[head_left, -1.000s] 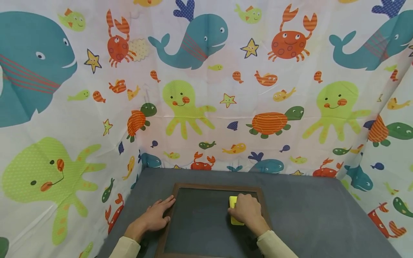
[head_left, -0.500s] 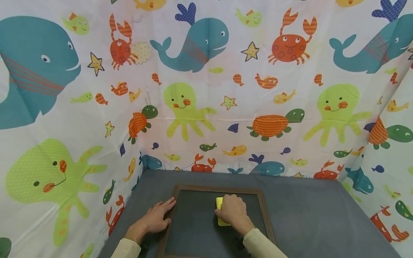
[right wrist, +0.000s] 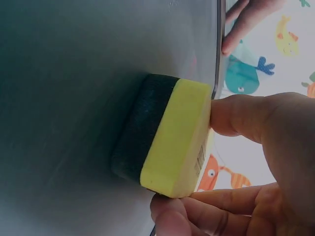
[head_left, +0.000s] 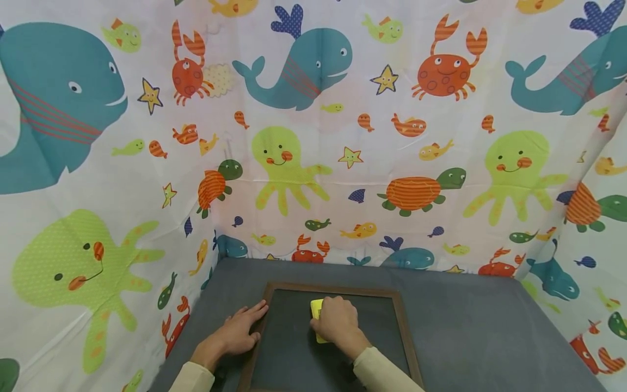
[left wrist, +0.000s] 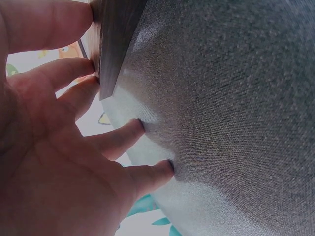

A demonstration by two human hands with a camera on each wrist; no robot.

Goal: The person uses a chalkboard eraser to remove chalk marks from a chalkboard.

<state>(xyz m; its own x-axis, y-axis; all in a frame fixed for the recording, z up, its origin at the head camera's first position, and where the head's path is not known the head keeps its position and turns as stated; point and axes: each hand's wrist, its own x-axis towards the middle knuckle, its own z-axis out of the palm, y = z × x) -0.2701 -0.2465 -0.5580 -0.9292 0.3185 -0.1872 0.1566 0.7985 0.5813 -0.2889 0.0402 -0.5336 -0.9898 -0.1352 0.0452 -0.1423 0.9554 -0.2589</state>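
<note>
A blackboard [head_left: 289,354] in a brown wooden frame [head_left: 333,287] lies on a grey cloth-covered table. My right hand [head_left: 338,324] grips a yellow eraser [right wrist: 177,137] between thumb and fingers. The eraser's dark felt side [right wrist: 142,128] faces down onto the board, left of its middle in the head view. At the frame's left side rests my left hand [head_left: 235,333], fingers spread and fairly straight. In the left wrist view its thumb and nearer fingers touch the wooden edge [left wrist: 115,44], while the other fingertips [left wrist: 165,169] press on the grey cloth.
The grey table [head_left: 470,326] extends to the right of the board and behind it. A white curtain [head_left: 313,152] printed with sea animals hangs along the back and both sides. Faint marks [right wrist: 172,6] show on the board in the right wrist view.
My right hand has slid the eraser leftward across the board, from near the right side to left of the middle. The left hand stays at the frame.
</note>
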